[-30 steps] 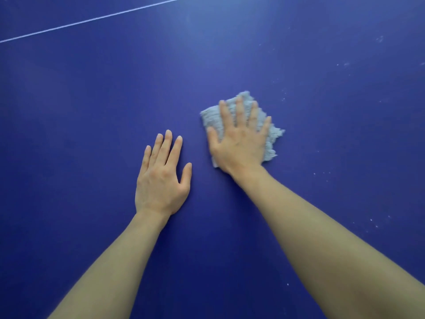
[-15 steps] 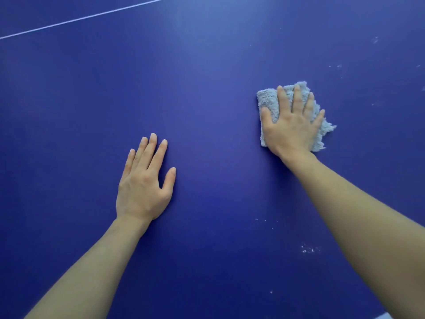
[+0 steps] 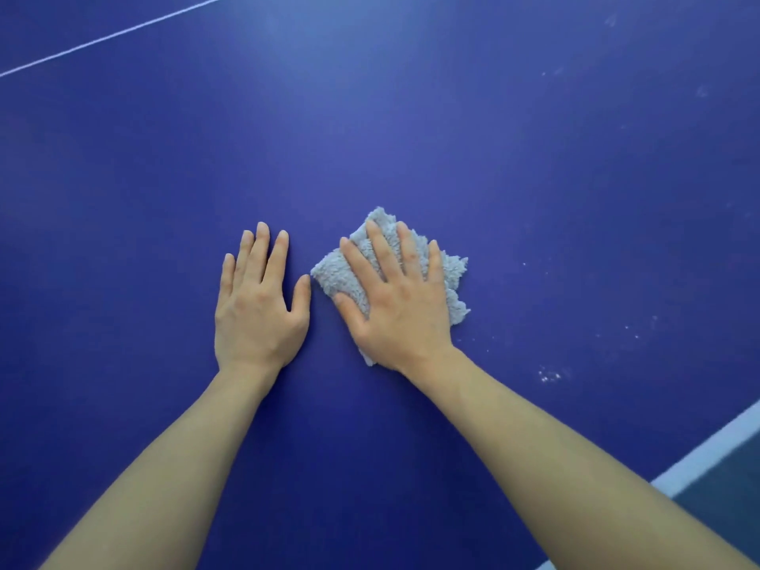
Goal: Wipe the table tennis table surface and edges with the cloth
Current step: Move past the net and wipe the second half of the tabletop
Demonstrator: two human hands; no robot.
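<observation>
The blue table (image 3: pixel 411 117) filled nearly the whole view. Two bare forearms reached forward over it from the bottom corners. The left arm (image 3: pixel 177 466) angled up to the right and the right arm (image 3: pixel 555 458) up to the left, so the wrists came near each other at the middle.

The left hand (image 3: pixel 257 306) lay palm down, flat on the bare surface. Its fingers were straight and close side by side, pointing away from the person, and the thumb was spread toward the right. It held nothing.

The right hand (image 3: pixel 399 306) lay palm down on the cloth (image 3: pixel 335 277). Its fingers were straight and fanned apart, pressing the cloth against the table rather than curling round it.

The cloth was grey and fluffy, bunched into a rough pad just right of the left hand. Its left corner lay just beside the left thumb tip, and I could not tell whether they touched. Its edges showed beyond the right fingertips and along that hand's right side.

A broad white edge line (image 3: pixel 715 446) ran along the table's border at lower right, with dark floor (image 3: pixel 736 499) beyond it. A thin line (image 3: pixel 115 35) crossed the far left. Pale specks (image 3: pixel 549 375) dotted the surface right of the right wrist.
</observation>
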